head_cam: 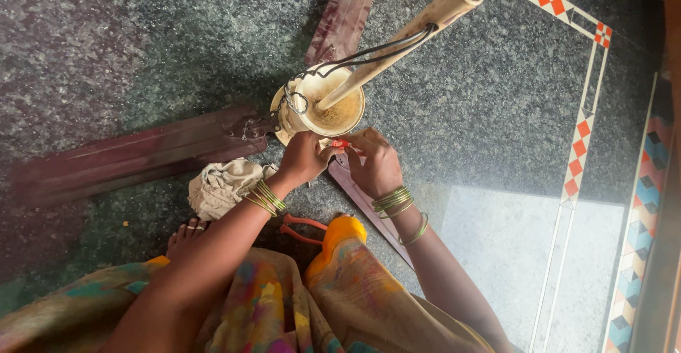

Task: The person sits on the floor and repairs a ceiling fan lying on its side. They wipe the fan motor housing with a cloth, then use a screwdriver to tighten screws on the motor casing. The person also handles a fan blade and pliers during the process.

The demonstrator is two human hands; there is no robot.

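Head view, landmark: the cream fan motor point(320, 106) lying on the dark speckled floor point(142, 34), its rod point(404, 37) pointing up and to the right.
Blades: one dark red blade point(135, 156) runs left from the motor, one point(345, 12) upward, one point(365, 204) down and right, under the hands.
Tool: a small red-handled tool point(341, 144), just below the motor rim, between the two hands; its long axis seems to lie across, left to right, though most of it is hidden.
Left hand point(301, 158): curled shut just below the motor, fingers at the tool's left end; grip likely, not certain.
Right hand point(376, 160): fingers bent down over the tool's right end, touching it; how firmly it grips I cannot tell.
Nearer hand: both are about equally close.
Nearby: a crumpled rag point(223, 185) lower left of the motor; orange-handled pliers point(305, 227) below it, by the knee.
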